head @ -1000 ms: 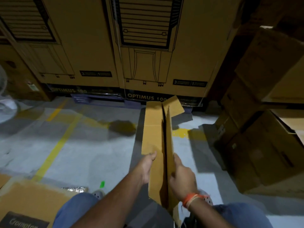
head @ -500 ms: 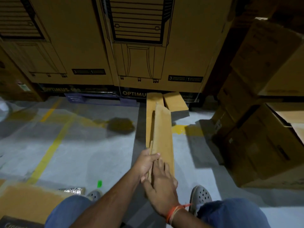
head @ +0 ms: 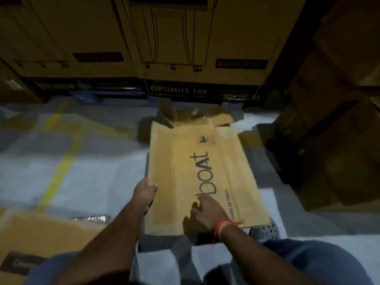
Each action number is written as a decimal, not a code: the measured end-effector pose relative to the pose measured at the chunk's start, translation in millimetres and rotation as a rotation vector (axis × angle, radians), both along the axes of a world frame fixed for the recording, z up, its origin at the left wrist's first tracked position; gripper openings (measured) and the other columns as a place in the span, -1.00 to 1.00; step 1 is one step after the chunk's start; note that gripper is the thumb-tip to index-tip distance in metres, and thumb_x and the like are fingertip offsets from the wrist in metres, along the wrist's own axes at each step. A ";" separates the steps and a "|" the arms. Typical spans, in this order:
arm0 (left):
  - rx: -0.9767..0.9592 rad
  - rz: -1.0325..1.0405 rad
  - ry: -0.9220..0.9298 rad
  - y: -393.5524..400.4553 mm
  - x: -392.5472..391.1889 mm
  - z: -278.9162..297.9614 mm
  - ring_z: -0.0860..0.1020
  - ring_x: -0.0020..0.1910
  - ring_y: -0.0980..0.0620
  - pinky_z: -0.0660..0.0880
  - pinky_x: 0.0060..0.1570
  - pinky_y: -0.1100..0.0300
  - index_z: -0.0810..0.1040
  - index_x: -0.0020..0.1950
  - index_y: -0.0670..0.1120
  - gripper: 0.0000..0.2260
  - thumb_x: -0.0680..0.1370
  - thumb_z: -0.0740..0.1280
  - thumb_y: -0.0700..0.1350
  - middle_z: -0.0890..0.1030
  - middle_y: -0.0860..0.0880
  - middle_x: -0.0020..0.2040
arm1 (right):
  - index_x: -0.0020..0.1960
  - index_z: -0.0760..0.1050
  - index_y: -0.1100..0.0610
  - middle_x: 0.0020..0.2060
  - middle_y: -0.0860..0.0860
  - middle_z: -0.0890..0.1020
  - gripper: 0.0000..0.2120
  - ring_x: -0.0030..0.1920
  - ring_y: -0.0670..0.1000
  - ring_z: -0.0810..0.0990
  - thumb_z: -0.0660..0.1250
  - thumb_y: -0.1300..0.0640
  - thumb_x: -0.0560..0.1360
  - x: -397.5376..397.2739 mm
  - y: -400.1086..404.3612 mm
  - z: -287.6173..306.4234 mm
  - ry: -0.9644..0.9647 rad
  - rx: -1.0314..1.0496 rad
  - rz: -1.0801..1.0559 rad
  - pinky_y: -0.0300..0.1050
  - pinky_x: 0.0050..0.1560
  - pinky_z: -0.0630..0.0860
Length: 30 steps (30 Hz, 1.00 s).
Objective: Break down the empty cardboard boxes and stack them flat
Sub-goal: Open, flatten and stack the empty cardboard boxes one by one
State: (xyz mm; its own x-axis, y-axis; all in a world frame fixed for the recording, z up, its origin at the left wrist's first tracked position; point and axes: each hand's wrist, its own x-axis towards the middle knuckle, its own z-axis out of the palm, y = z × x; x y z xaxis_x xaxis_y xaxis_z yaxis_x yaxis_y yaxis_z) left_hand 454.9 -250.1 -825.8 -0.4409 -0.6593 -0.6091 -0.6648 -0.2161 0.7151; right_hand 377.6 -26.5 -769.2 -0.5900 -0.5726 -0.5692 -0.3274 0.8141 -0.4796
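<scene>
The flattened "boat" box (head: 197, 171) lies at the centre of the frame, above the floor (head: 51, 171) — the collapsing step looks all but done. The left hand (head: 144, 194) grips its left edge, fingers curled round it; the right hand (head: 207, 212) rests spread on the printed face. Next, by my judgement: carry it to the flat cardboard (head: 41, 239) at lower left — 1 sheet laid squarely on top.

Dim light, grey floor (head: 92, 165), yellow line (head: 59, 173)

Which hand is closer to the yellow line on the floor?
Left. The left hand grips the box's edge on the yellow line's side; the right hand rests farther away, on the box.
</scene>
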 end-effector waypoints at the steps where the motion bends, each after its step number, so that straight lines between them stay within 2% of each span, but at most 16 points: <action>1: -0.025 -0.030 -0.075 -6.1 0.6 -22.5 0.64 0.01 -0.22 0.60 0.14 -0.18 0.60 0.24 -0.13 -0.77 0.60 0.34 -0.15 0.67 -0.18 0.07 | 0.45 0.37 0.23 0.40 0.21 0.46 -0.50 0.40 0.18 0.43 0.26 -0.02 0.61 -8.5 4.5 -10.8 -0.041 0.045 -0.035 -0.09 0.35 0.33; 3: -0.098 -0.132 -0.233 -6.5 5.2 -60.1 0.63 0.05 -0.23 0.61 0.13 -0.07 0.59 0.24 -0.11 -0.71 0.53 0.33 -0.12 0.66 -0.21 0.13 | 0.43 0.39 0.24 0.37 0.22 0.49 -0.52 0.37 0.20 0.46 0.27 0.00 0.61 -25.2 13.8 -35.2 -0.086 0.117 -0.113 -0.08 0.31 0.39; 5: -0.216 -0.205 -0.340 1.4 10.7 -78.9 0.61 0.10 -0.25 0.56 0.09 0.04 0.56 0.24 -0.12 -0.72 0.55 0.28 -0.20 0.64 -0.22 0.15 | 0.43 0.40 0.25 0.37 0.24 0.51 -0.53 0.37 0.20 0.47 0.29 0.04 0.60 -42.7 21.1 -62.0 -0.088 0.166 -0.181 -0.10 0.30 0.39; 9: -0.232 -0.270 -0.436 0.9 6.0 -111.9 0.53 0.26 -0.30 0.46 0.20 0.02 0.53 0.27 -0.22 -0.71 0.56 0.23 -0.28 0.58 -0.29 0.24 | 0.45 0.42 0.22 0.36 0.24 0.53 -0.53 0.38 0.22 0.48 0.32 0.09 0.58 -75.6 27.2 -112.5 -0.069 0.218 -0.316 -0.11 0.31 0.38; 13: -0.193 -0.352 -0.486 -14.0 -10.0 -134.3 0.54 0.26 -0.28 0.50 0.21 0.01 0.55 0.23 -0.25 -0.73 0.54 0.32 -0.22 0.58 -0.29 0.24 | 0.46 0.41 0.23 0.37 0.24 0.52 -0.50 0.37 0.24 0.49 0.32 0.05 0.59 -95.2 26.3 -156.4 -0.116 0.208 -0.461 -0.05 0.35 0.39; 17: -0.154 -0.302 -0.516 -24.3 -19.6 -156.3 0.58 0.20 -0.26 0.54 0.12 0.03 0.54 0.22 -0.22 -0.68 0.47 0.38 -0.21 0.61 -0.27 0.17 | 0.49 0.33 0.26 0.38 0.25 0.50 -0.48 0.37 0.25 0.48 0.31 0.06 0.60 -112.1 29.5 -192.5 -0.129 0.206 -0.626 -0.03 0.37 0.39; 21: -0.184 -0.178 -0.545 -22.7 -20.9 -176.1 0.56 0.24 -0.30 0.54 0.22 -0.04 0.46 0.31 -0.21 -0.61 0.51 0.41 -0.20 0.59 -0.29 0.21 | 0.45 0.29 0.29 0.34 0.28 0.50 -0.47 0.33 0.29 0.49 0.34 0.08 0.58 -127.3 48.8 -219.0 -0.151 0.260 -0.777 0.07 0.30 0.45; 24: -0.198 -0.116 -0.577 -21.1 -20.9 -184.5 0.54 0.28 -0.28 0.52 0.27 -0.07 0.45 0.34 -0.17 -0.61 0.54 0.41 -0.16 0.58 -0.25 0.26 | 0.34 0.44 0.29 0.22 0.23 0.58 -0.46 0.16 0.23 0.58 0.41 -0.05 0.53 -129.2 67.1 -236.2 -0.222 0.284 -0.772 0.03 0.09 0.54; 26: -0.204 -0.100 -0.559 -24.6 -20.1 -188.0 0.56 0.26 -0.24 0.53 0.26 -0.04 0.49 0.34 -0.15 -0.58 0.52 0.45 -0.07 0.60 -0.21 0.25 | 0.22 0.51 0.27 0.12 0.16 0.62 -0.52 0.03 0.16 0.57 0.44 -0.09 0.51 -128.5 72.3 -241.1 -0.253 0.263 -0.752 -0.04 -0.03 0.49; 28: -0.169 -0.095 -0.513 -29.1 -18.6 -190.3 0.57 0.24 -0.21 0.55 0.24 -0.03 0.51 0.35 -0.14 -0.53 0.51 0.48 0.01 0.62 -0.17 0.25 | 0.15 0.52 0.20 0.06 0.11 0.61 -0.61 0.03 0.15 0.56 0.48 -0.05 0.50 -127.2 71.7 -239.4 -0.299 0.210 -0.788 -0.02 0.05 0.52; 30: -0.150 -0.092 -0.469 -32.0 -19.7 -187.0 0.58 0.24 -0.20 0.57 0.23 -0.04 0.52 0.37 -0.16 -0.53 0.54 0.47 0.03 0.61 -0.17 0.26 | 0.21 0.56 0.20 0.11 0.12 0.65 -0.59 0.11 0.18 0.60 0.52 0.00 0.48 -123.1 66.6 -236.2 -0.350 0.140 -0.854 0.10 0.22 0.56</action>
